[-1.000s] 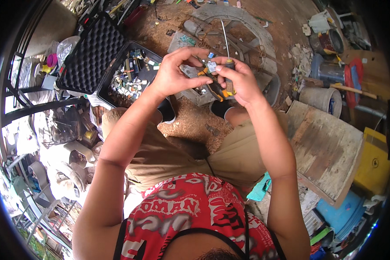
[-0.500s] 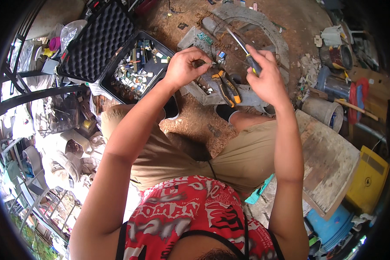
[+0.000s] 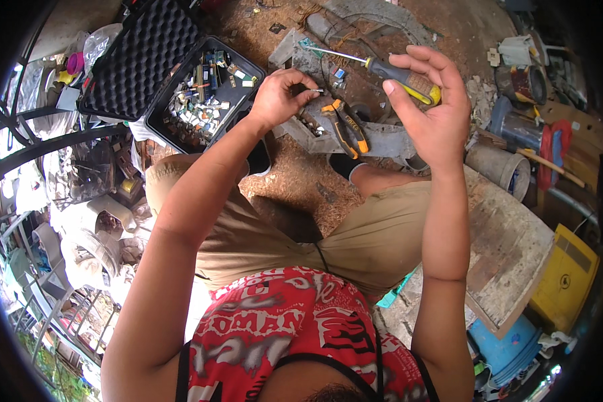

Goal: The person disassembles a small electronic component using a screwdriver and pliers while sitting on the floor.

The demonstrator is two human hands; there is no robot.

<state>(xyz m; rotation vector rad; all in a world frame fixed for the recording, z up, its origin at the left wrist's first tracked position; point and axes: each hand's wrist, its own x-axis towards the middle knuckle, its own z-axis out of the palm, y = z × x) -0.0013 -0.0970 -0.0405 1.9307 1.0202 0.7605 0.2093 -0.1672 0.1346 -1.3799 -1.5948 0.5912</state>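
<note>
My left hand (image 3: 281, 99) is closed in a pinch, with a small pale piece (image 3: 318, 90) sticking out past its fingertips; its kind is too small to make out. A screwdriver (image 3: 403, 77) with a black and yellow handle lies in my right hand (image 3: 439, 110), loosely held between the thumb and the partly stretched fingers. Its shaft points left, the tip close to a green circuit board piece (image 3: 309, 44). Between the hands, orange and black pliers (image 3: 346, 128) rest on a grey frame (image 3: 388, 142). Beyond them lies a small blue and red piece (image 3: 339, 74).
At the left stands an open black case (image 3: 253, 67) with a foam-lined lid (image 3: 141, 60), holding many small circuit boards and chips. A metal can (image 3: 499, 167), a worn wooden board (image 3: 506, 241), a yellow panel (image 3: 566, 268) and a blue bucket (image 3: 506, 348) line the right side.
The screwdriver has swung flatter, its tip now farther left, and the right hand has shifted right with its fingers loosened. My left hand has moved slightly left, still pinching.
</note>
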